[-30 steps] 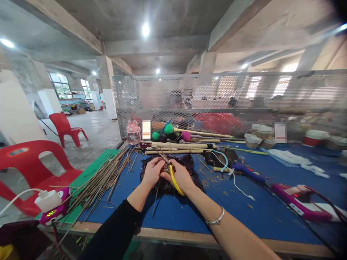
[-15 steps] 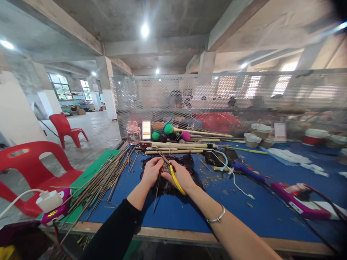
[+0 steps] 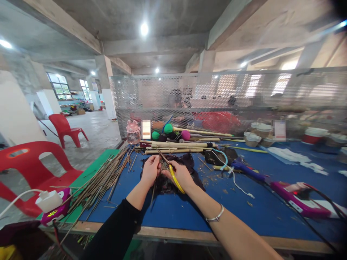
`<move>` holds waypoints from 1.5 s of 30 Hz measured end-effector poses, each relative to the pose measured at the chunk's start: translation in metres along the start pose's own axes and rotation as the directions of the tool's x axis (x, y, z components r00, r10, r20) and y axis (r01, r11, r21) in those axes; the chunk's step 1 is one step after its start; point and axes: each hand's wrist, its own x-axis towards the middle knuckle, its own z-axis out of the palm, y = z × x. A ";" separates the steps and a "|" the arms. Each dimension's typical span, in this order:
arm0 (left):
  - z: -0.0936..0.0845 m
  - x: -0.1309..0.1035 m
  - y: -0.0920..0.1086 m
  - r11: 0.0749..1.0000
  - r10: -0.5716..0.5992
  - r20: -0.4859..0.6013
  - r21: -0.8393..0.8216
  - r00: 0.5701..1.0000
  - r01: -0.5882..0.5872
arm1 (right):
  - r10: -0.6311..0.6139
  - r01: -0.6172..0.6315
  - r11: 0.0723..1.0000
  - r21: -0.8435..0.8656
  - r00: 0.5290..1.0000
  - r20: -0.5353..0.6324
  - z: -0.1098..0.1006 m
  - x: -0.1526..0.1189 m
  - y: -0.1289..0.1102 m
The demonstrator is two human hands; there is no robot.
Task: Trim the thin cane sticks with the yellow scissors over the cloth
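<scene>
My left hand (image 3: 151, 169) is closed on a thin dark stick (image 3: 153, 196), whose lower end points down toward the table. Just to the right, my right hand (image 3: 181, 176) grips scissors (image 3: 176, 180) by their yellow handle, the blades pointing up and left between the hands. Beneath both hands lies a crumpled dark cloth (image 3: 193, 175) with plant bits on it. A large pile of thin brown sticks (image 3: 100, 177) spreads to the left of my left hand.
Behind the hands lie pale stalks (image 3: 179, 145), yarn balls (image 3: 168, 128) and a pink bottle (image 3: 133, 133). Purple power strips (image 3: 298, 200) sit at right and left. A perforated metal screen (image 3: 151, 94) borders the back. Red chairs (image 3: 40, 155) stand left.
My left hand has moved slightly left with the stick, widening the gap between it and my right hand. The scissors stay in my right hand, almost in the same place.
</scene>
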 end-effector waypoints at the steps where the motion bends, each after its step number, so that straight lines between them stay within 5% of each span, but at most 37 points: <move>1: 0.000 0.000 0.000 1.000 -0.007 -0.002 -0.003 1.000 0.007 | 0.012 -0.012 0.999 -0.034 1.000 0.003 0.000 0.000 0.000; 12: 0.004 -0.004 0.004 0.993 -0.064 0.011 -0.100 0.998 0.064 | 0.079 -0.073 0.993 -0.094 0.995 0.056 -0.003 -0.002 -0.004; 28: 0.003 -0.005 0.003 0.997 -0.016 0.034 0.078 0.999 0.013 | -0.062 0.057 0.993 -0.106 0.997 -0.040 0.001 0.003 0.005; 45: 0.004 -0.009 0.011 0.972 0.046 0.007 0.230 0.999 -0.046 | 0.002 -0.001 0.997 -0.077 1.000 0.018 -0.003 0.000 0.000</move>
